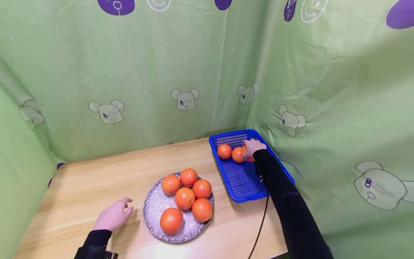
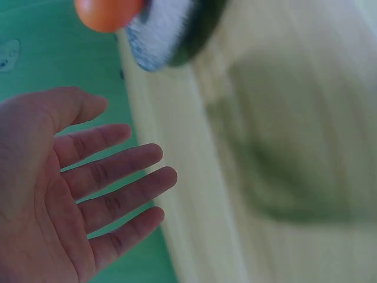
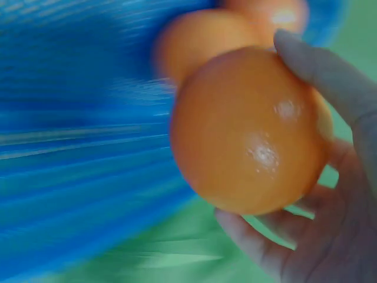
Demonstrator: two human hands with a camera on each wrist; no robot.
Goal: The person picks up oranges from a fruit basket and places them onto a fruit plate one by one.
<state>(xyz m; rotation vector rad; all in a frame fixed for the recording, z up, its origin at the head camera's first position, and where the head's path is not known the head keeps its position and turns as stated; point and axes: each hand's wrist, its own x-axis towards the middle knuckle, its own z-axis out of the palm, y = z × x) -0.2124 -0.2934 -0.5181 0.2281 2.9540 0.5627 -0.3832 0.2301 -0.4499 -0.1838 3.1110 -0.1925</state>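
My right hand (image 1: 253, 146) grips an orange (image 3: 250, 130) at the back right of the blue basket (image 1: 226, 183). Thumb and fingers curl round the fruit in the right wrist view. More oranges lie in the basket, one at its left side (image 1: 224, 151) and another (image 1: 237, 154) close beside my hand, which partly covers what is under it. To the left of the speckled plate (image 1: 153, 212), my left hand (image 1: 113, 215) hovers over the table with its fingers spread and holding nothing. Several oranges (image 1: 184, 198) sit on the plate, mostly toward its back and right.
The wooden table (image 1: 97, 176) meets a green curtain (image 1: 145, 72) with bear faces at the back and right. A dark cable (image 1: 261, 223) runs from my right wrist down across the table. The basket's right rim stands close to the curtain.
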